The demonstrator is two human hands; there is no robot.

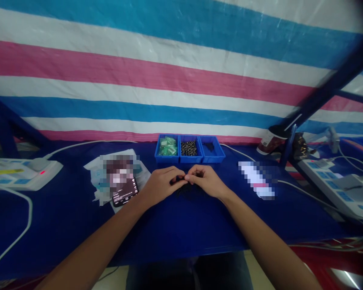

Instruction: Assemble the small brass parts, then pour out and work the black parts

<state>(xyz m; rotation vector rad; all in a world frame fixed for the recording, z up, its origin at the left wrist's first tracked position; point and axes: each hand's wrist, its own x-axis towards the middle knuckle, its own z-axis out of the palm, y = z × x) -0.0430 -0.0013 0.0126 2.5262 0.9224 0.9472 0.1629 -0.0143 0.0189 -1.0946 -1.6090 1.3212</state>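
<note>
My left hand and my right hand meet above the blue-covered table, with their fingertips close together. Both pinch a small black part, which looks like a strip or cord; its exact form is partly hidden by my fingers. A loose dark heap lies on the table just beneath my hands. Straight ahead stands a blue three-compartment tray, holding green packets, small dark metal parts and dark pieces.
A smartphone lies on papers left of my hands, partly blurred. A blurred white item lies to the right. Power strips with white cables sit at both sides. A striped tarp hangs behind, crossed by dark blue frame bars.
</note>
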